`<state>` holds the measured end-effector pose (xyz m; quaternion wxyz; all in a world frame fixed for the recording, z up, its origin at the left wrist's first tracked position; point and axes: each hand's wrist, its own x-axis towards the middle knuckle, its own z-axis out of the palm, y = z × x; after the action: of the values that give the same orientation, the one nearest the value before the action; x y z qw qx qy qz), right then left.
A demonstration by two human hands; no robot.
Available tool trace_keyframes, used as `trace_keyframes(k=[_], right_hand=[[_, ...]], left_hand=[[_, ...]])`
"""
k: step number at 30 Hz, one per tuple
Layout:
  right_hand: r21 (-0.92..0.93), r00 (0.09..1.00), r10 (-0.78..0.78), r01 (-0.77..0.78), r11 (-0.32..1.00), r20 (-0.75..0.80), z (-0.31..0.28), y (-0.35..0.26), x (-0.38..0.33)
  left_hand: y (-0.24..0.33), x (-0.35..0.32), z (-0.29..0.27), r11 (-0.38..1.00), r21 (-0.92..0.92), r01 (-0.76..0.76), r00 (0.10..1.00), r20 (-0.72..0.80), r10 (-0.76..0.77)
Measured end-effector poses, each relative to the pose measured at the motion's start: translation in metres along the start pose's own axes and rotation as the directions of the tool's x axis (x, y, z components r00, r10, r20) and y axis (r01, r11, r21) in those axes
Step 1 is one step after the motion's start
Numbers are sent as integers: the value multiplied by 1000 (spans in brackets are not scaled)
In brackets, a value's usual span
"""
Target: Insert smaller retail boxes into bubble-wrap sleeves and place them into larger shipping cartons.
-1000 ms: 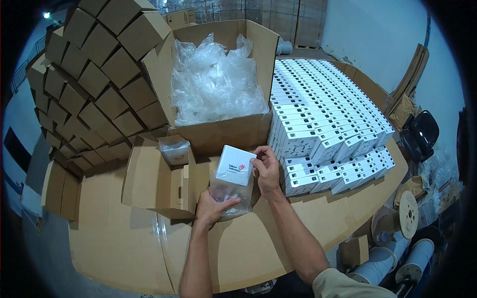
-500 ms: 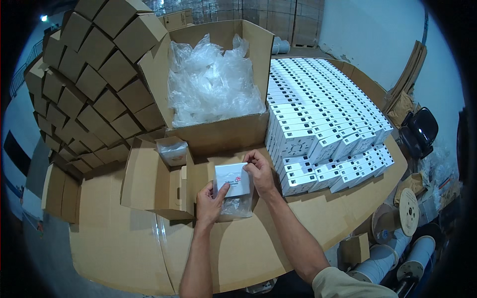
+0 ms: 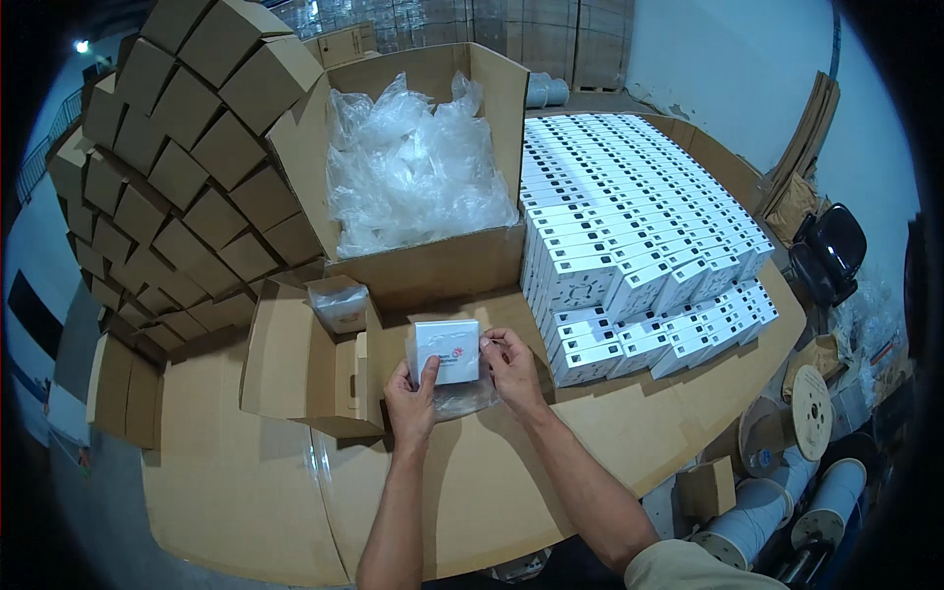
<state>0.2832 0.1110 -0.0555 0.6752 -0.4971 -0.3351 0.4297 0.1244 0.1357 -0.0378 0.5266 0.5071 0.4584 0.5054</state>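
Note:
A flat white box with a small red mark lies partly in a clear plastic bag, above the cardboard-covered table. My left hand is closed on the box's lower left side, thumb across its front. At the box's right edge my right hand is pinched, apparently on the edge of the bag; its fingertips partly hide what they grip. Just left of my hands stands an open brown carton, with a bagged item inside at its far end.
Behind my hands a large carton is heaped with clear plastic bags. Stacked white boxes fill the table's right side. Brown cartons pile up at the left. Cable spools and a black chair stand beyond the right edge.
My right hand has slid from the white box's top right corner down along its right edge. The box has turned slightly, and less of the bag shows below it.

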Motion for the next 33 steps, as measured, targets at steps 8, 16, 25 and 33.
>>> trace_keyframes(k=[8, 16, 25, 33], right_hand=[[72, 990, -137, 139, 988, -44, 8, 0, 2], [169, 985, -169, 173, 970, -38, 13, -15, -1], [98, 978, -193, 185, 978, 82, 4, -21, 0], [178, 980, -156, 133, 975, 126, 0, -19, 1]], left_hand=[[1, -2, 1, 1000, 26, 0, 1000, -5, 0], [21, -6, 3, 987, -3, -163, 985, 48, 163], [20, -3, -3, 966, -34, -256, 966, 29, 257], [24, -2, -1, 974, -79, -215, 977, -2, 215]])
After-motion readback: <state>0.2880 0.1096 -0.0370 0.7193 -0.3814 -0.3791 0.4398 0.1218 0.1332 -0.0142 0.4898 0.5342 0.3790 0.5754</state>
